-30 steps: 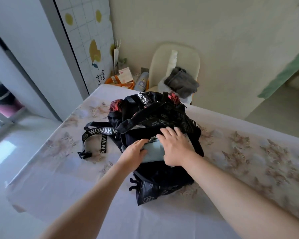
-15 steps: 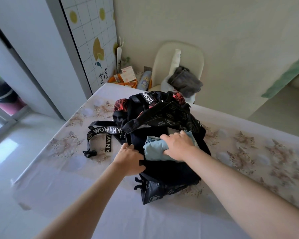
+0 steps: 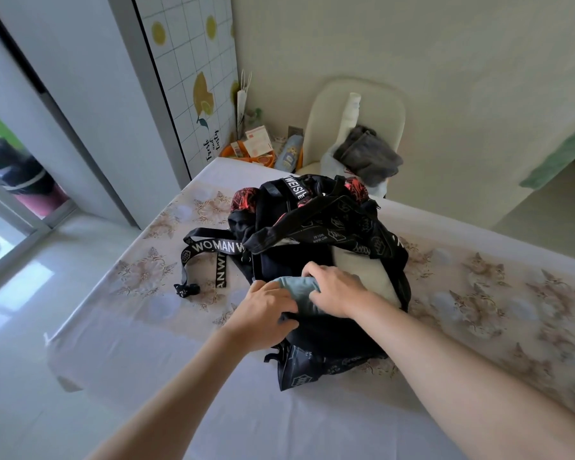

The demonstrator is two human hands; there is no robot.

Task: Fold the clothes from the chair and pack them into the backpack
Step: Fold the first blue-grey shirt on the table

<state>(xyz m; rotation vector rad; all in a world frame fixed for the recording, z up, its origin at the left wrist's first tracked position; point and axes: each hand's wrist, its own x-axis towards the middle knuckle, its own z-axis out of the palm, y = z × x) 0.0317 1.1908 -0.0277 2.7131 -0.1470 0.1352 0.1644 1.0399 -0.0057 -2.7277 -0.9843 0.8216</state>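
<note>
Our left hand (image 3: pixel 263 313) grips the rim of the black backpack (image 3: pixel 329 227) on the tabletop (image 3: pixel 140 333); our right hand (image 3: pixel 337 293) curls round a light blue garment (image 3: pixel 296 286) in its opening. A grey garment (image 3: pixel 367 157) lies on the chair (image 3: pixel 375 101) behind.

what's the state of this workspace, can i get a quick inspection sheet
surface: table under a floral cloth
job's things: black backpack open on the table; light blue garment in its mouth; grey garment on the chair
clutter: orange tray of boxes beyond the table's far end
grippers: left hand grips the backpack's rim; right hand grips the light blue garment
cables: nothing seen
surroundings: lemon-print tiled wall, glass door
</note>
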